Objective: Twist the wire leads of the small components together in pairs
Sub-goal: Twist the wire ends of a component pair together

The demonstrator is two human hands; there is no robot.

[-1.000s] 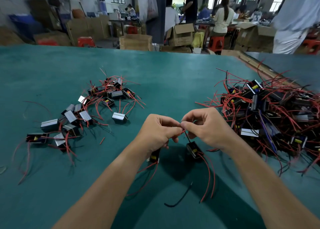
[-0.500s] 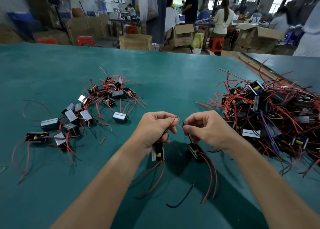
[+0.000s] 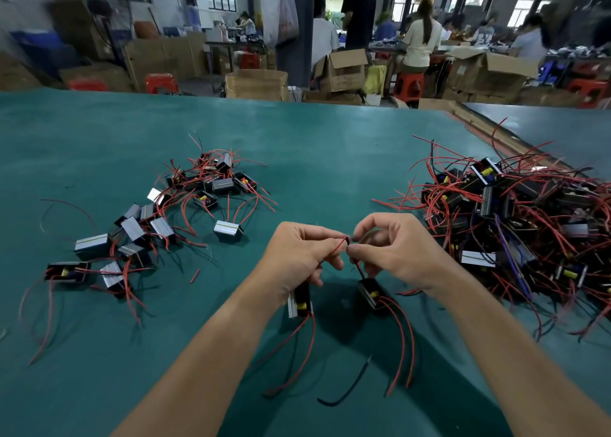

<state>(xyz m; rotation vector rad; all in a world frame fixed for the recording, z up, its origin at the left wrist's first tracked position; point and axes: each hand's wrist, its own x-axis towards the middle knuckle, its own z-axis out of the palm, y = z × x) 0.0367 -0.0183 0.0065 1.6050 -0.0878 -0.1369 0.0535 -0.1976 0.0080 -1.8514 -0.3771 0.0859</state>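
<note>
Two wire ends brought together for twisting.

The left hand (image 3: 302,259) pinches a red lead (image 3: 338,247) between thumb and forefinger. The right hand (image 3: 401,251) pinches the other lead (image 3: 358,269), its fingertips just beside the left's above the table (image 3: 330,159). One component (image 3: 300,301) sits under the left palm, the second component (image 3: 372,293) below the right hand. The twist looks barely begun; next the fingers likely need to roll both tips round each other while keeping them touching.
</note>
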